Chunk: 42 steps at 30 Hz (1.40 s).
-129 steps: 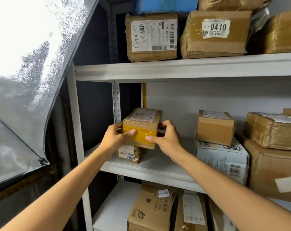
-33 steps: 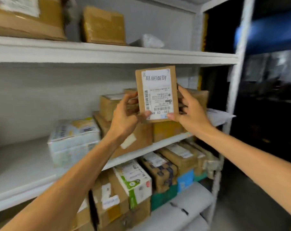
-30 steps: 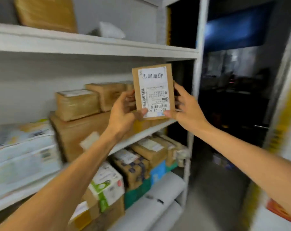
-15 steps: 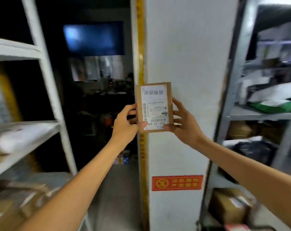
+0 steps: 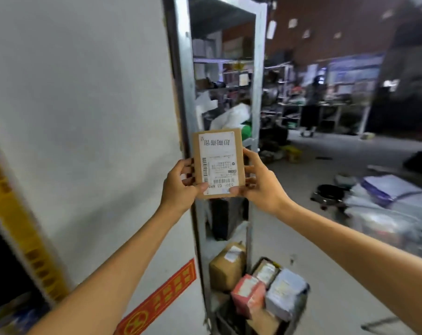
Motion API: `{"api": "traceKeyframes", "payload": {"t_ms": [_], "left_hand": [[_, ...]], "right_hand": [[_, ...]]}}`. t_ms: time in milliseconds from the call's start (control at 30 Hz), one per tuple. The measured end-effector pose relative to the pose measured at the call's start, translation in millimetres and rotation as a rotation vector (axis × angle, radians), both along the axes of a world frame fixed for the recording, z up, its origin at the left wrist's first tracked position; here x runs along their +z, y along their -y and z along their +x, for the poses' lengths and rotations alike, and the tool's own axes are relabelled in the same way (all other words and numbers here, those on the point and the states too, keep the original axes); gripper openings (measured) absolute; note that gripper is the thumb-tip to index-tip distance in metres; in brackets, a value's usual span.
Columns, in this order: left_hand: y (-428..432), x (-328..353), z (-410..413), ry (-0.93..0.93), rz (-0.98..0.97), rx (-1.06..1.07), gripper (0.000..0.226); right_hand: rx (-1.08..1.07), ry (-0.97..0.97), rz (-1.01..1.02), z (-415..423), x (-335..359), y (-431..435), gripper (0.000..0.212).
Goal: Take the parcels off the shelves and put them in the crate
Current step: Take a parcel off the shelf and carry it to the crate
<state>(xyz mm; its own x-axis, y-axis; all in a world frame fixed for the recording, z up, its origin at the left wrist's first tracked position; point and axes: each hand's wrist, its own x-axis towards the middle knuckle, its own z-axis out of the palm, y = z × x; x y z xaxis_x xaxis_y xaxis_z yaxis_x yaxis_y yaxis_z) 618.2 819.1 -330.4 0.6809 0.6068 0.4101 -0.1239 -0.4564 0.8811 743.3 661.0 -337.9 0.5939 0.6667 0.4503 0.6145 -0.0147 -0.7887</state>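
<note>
Holding a small brown parcel (image 5: pixel 218 163) with the left hand (image 5: pixel 181 187) curled round its 9 o'clock edge and the right hand (image 5: pixel 263 184) round its 3 o'clock edge, fingers behind, thumbs pressed on the low front corners. Kept upright in the air, label toward the camera, before a grey metal rack (image 5: pixel 185 93) with a white pillar (image 5: pixel 96 117) at 9 o'clock. Well apart from the dark crate (image 5: pixel 300 308) at 5 o'clock, loaded with a pink box (image 5: pixel 247 293) and pale packets (image 5: pixel 286 291).

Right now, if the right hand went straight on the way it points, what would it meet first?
The parcel the right hand grips; behind that, probably the shelf post, though depth is unclear.
</note>
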Motion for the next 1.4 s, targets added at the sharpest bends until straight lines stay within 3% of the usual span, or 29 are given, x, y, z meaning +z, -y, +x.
{"api": "traceKeyframes", "payload": {"t_ms": [233, 367, 767, 933, 1067, 1400], "left_hand": [[-7.7, -40.2, 100.6, -0.105, 0.007, -0.274, 0.063], [-3.9, -74.5, 166.9, -0.122, -0.01, -0.39, 0.058], [-16.1, -203.0, 334.2, -0.332, -0.109, -0.556, 0.054], [-31.5, -288.6, 392.9, -0.531, -0.154, -0.636, 0.066], [-38.9, -367.0, 417.7, -0.649, -0.222, -0.693, 0.062], [-58.0, -565.0, 380.6, -1.046, -0.453, -0.604, 0.063]], "right_hand": [[-0.308, -0.085, -0.045, 41.6, -43.0, 25.2, 0.093], [-0.43, -0.121, -0.093, 83.1, -65.7, 38.2, 0.093], [-0.563, -0.296, -0.216, 218.5, -181.2, 26.1, 0.089], [-0.648, -0.474, -0.248, 251.8, -265.0, 7.5, 0.087], [-0.738, -0.634, -0.25, 264.4, -349.7, -9.2, 0.085], [-0.722, -0.996, -0.367, 237.9, -555.5, -33.7, 0.09]]}}
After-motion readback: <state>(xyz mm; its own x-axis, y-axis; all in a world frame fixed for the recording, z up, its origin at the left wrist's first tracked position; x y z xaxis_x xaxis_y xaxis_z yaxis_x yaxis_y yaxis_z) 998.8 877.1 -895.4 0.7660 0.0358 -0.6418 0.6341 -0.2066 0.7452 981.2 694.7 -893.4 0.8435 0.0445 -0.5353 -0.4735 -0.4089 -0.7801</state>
